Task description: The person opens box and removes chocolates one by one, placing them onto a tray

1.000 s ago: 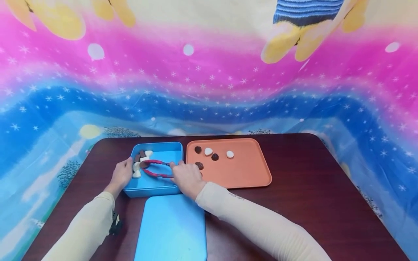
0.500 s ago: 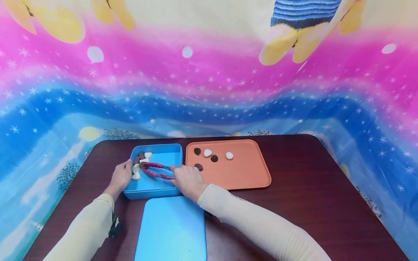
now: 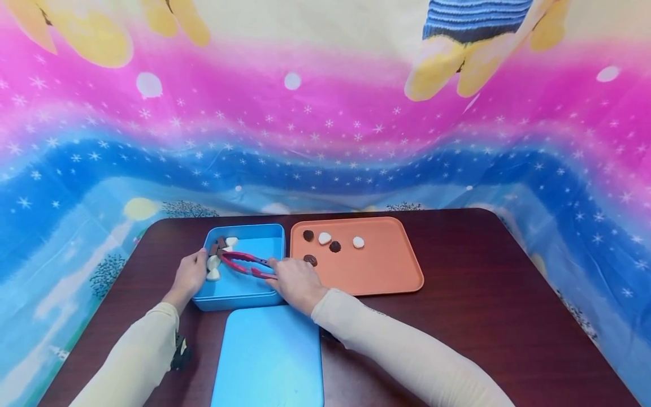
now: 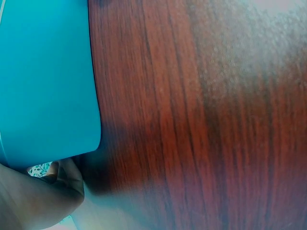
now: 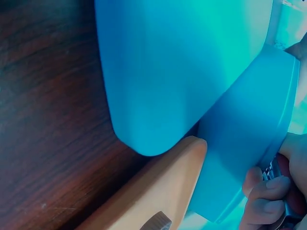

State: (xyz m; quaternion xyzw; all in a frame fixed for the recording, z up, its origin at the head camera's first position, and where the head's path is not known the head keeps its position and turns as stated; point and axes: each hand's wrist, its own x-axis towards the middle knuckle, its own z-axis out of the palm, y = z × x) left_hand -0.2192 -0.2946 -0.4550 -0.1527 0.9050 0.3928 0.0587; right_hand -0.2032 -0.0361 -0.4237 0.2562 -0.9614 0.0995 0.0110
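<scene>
My right hand (image 3: 300,282) grips a pair of red tongs (image 3: 241,256), its fingers curled round the handles in the right wrist view. The tongs' tips reach into a blue box (image 3: 256,294), at a cluster of brown and white chocolates along its left side. One white chocolate (image 3: 213,275) lies below the tips. A brown piece shows at the tips; whether they pinch it I cannot tell. My left hand (image 3: 190,276) holds the box's left wall; some of its fingers are hidden in the head view.
Right of the box, an orange tray (image 3: 376,271) bears several dark and white chocolates, one a white piece (image 3: 358,242). A blue lid (image 3: 269,356) lies flat in front of the box on the dark wooden table (image 3: 468,271). A patterned cloth (image 3: 325,141) hangs behind.
The right hand and the tongs' handles have shifted slightly right and down, while the tips stay near the chocolates. The left hand keeps its place on the box.
</scene>
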